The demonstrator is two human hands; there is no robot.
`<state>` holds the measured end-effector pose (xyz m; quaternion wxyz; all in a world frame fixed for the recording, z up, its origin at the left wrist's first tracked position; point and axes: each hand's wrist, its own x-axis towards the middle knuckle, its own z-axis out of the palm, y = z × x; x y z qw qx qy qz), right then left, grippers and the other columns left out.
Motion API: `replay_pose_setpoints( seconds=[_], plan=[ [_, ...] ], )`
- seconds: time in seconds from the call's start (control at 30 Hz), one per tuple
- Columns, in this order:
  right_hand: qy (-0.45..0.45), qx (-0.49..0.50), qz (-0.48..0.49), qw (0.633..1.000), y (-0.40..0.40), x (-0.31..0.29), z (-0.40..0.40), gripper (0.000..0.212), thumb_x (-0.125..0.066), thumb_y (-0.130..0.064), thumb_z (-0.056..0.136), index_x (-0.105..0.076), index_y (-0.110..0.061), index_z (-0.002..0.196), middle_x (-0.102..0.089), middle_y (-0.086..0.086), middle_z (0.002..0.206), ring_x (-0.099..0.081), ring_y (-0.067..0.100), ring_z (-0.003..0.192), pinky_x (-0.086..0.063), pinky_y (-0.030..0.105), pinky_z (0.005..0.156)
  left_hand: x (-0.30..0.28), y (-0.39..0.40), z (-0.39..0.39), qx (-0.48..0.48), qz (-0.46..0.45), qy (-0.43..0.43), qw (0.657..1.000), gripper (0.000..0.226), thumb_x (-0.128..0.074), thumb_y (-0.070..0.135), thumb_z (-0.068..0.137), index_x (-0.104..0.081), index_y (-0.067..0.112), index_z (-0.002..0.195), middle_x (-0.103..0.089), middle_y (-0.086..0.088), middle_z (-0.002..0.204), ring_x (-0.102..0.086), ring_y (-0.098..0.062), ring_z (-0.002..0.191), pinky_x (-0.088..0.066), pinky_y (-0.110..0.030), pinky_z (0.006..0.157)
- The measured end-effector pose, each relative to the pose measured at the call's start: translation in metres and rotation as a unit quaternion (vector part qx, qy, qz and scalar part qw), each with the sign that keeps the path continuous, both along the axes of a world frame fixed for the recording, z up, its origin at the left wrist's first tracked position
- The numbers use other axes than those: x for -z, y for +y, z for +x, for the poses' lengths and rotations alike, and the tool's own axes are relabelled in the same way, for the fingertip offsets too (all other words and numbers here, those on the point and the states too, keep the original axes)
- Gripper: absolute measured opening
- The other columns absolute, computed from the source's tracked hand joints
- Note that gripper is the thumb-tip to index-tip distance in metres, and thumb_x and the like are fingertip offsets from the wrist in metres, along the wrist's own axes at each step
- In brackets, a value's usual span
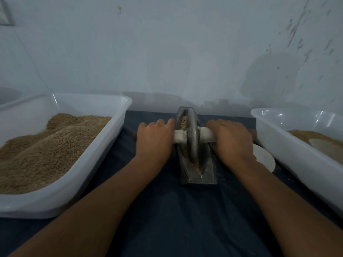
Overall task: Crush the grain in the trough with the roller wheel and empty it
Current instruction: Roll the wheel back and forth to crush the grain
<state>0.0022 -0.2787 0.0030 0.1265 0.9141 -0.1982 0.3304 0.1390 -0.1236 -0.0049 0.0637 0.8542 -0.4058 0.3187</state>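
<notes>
Both hands' grip holding roller wheel axle in trough; grain bins flank, both sides.

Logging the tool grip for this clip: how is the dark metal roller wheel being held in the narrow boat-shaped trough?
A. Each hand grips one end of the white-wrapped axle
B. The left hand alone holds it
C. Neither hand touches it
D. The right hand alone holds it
A: the left hand and right hand each curl round one end of the white-wrapped axle, with the dark metal roller wheel standing between them in the narrow boat-shaped trough.
</notes>
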Motion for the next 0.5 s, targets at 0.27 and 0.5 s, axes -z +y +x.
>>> replay_pose_setpoints(
  seconds=[0.27, 0.5],
  plan=[
    [0.003, -0.025, 0.001, 1.000, 0.0003, -0.0011, -0.0018, 0.022, -0.072, -0.019, 0.081, -0.068, -0.021, 0.103, -0.069, 0.001, 0.092, -0.062, 0.025, 0.084, -0.036, 0.035, 0.071, 0.0009, -0.0002, 0.0010, 0.029, -0.009, 0.008, 1.000, 0.032, -0.065, 0.024, 0.083, -0.047, 0.024, 0.109, -0.061, 0.000, 0.098, -0.062, -0.022, 0.084, -0.033, -0.035, 0.068],
    [-0.057, -0.059, 0.020, 0.996, -0.0010, 0.0038, -0.0057, 0.025, -0.075, -0.019, 0.078, -0.064, -0.022, 0.100, -0.067, -0.003, 0.086, -0.061, 0.021, 0.075, -0.033, 0.031, 0.065, 0.0051, 0.0003, 0.0064, 0.040, -0.062, 0.010, 0.997, 0.030, -0.066, 0.025, 0.078, -0.050, 0.020, 0.102, -0.050, -0.005, 0.102, -0.052, -0.024, 0.076, -0.032, -0.033, 0.068]
  ],
)
